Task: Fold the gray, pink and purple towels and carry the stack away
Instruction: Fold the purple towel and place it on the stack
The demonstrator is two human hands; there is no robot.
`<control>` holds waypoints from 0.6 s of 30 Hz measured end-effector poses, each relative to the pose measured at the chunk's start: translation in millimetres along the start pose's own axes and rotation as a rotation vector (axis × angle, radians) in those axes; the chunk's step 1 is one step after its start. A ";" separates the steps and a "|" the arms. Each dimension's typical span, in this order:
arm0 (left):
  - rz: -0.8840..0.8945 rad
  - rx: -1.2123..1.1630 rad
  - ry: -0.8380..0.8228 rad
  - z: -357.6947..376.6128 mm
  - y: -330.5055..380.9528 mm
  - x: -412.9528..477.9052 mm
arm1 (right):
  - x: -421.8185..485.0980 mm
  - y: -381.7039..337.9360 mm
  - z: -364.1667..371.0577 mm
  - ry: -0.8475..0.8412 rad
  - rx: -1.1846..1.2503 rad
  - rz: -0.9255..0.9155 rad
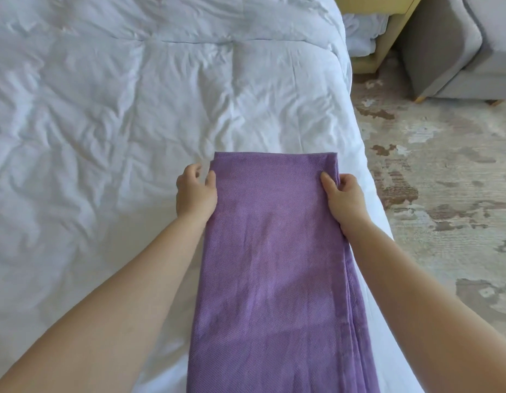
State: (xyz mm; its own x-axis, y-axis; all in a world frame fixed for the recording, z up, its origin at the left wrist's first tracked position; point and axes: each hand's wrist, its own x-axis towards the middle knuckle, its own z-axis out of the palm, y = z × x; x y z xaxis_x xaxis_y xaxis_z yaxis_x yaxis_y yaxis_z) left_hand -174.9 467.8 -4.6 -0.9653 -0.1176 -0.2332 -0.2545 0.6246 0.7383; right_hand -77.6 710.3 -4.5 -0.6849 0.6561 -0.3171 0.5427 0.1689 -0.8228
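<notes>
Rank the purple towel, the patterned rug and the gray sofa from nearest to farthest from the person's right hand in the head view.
1. Purple towel: pinched by the right hand at its edge.
2. Patterned rug: on the floor to the right.
3. Gray sofa: far upper right.

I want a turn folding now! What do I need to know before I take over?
Left hand: grips the left edge of the purple towel near its far end.
Right hand: pinches the right edge opposite, thumb on top.
The purple towel lies on the white duvet near the bed's right side, already folded into a long narrow strip.
Left: fold the strip shorter. The gray and pink towels are out of view, so I can't tell their state. Then stack all three and carry them away.
</notes>
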 end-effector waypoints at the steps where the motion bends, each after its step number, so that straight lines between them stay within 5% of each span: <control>1: 0.147 0.111 0.081 -2.2 2.0 -10.4 | -0.9 -1.5 -1.3 0.017 -0.051 -0.016; 3: 0.530 0.269 0.096 -3.5 6.3 -38.8 | -7.1 -5.4 -7.1 0.088 -0.180 -0.103; 5: 0.768 0.424 -0.058 -0.9 3.4 -68.8 | -27.0 -9.8 -12.7 0.180 -0.271 -0.275; 9: 0.663 0.687 -0.220 9.5 -16.3 -95.6 | -83.6 8.1 -6.2 0.008 -0.545 -0.569; 12: 0.658 0.772 -0.212 19.2 -27.2 -95.0 | -100.3 36.5 -3.2 -0.154 -0.801 -0.444; 18: 0.656 0.816 -0.221 26.9 -22.8 -99.0 | -93.2 46.1 -8.5 -0.169 -0.817 -0.390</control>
State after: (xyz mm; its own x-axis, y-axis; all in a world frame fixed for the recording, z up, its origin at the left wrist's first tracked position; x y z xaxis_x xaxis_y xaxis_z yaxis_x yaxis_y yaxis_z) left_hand -71.9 486.0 -15.3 -0.8465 0.5200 -0.1143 0.5055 0.8524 0.1337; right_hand 15.3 663.2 -8.9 -0.9185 0.3380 -0.2052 0.3892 0.8648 -0.3172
